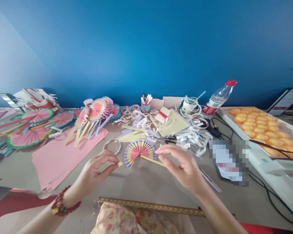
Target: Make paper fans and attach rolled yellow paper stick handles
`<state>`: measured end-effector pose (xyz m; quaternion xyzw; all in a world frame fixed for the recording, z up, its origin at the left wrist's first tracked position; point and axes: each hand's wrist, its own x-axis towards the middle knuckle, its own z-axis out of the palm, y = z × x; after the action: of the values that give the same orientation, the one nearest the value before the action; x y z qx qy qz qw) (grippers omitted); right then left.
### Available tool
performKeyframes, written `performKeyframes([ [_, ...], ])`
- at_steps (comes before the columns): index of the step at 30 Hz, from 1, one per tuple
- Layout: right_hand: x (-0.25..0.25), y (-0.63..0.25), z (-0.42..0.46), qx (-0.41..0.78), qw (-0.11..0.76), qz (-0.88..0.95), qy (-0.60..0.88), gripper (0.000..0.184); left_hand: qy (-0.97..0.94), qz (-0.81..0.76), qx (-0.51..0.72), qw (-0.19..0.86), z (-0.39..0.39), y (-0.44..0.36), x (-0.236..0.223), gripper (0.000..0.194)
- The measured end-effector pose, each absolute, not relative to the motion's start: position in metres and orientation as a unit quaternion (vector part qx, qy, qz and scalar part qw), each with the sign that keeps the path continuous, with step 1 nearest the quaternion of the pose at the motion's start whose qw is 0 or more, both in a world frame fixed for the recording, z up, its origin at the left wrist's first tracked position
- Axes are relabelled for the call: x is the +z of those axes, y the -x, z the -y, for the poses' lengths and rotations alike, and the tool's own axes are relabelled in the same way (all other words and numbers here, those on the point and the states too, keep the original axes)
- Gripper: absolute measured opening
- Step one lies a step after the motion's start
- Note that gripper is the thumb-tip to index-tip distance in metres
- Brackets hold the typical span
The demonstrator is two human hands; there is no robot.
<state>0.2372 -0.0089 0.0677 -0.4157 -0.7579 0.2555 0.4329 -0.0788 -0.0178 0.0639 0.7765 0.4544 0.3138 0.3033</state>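
Note:
A pleated paper fan (139,151) in purple, yellow and pink lies half spread on the table before me. From its centre a narrow yellow paper strip (152,161) runs right, under the fingertips of my right hand (182,164). That hand hovers with thumb and fingers apart; whether it touches the strip I cannot tell. My left hand (100,167), wearing a red bead bracelet (63,203), pinches a small yellow paper piece (120,164) left of the fan. A roll of tape (112,147) rests just behind the left fingers.
Pink paper sheets (65,159) and finished fans (97,110) lie left. Paper scraps (195,138), a pen cup (146,105) and a tilted bottle (218,97) stand behind. Rightward are a phone (228,162), black cable (268,191) and tray (258,109) of yellow domes.

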Motion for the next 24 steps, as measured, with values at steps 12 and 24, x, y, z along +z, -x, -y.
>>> performKeyframes([
  [12, 0.032, -0.196, 0.062, 0.434, 0.312, 0.686, 0.493, 0.029, -0.465, -0.331, 0.445, 0.691, 0.034, -0.008, 0.044, 0.014],
  [24, 0.012, -0.212, 0.064, 0.260, 0.221, 0.785, 0.518, 0.029, -0.839, -0.428, 0.247, 0.226, -0.022, 0.068, 0.022, 0.021],
])
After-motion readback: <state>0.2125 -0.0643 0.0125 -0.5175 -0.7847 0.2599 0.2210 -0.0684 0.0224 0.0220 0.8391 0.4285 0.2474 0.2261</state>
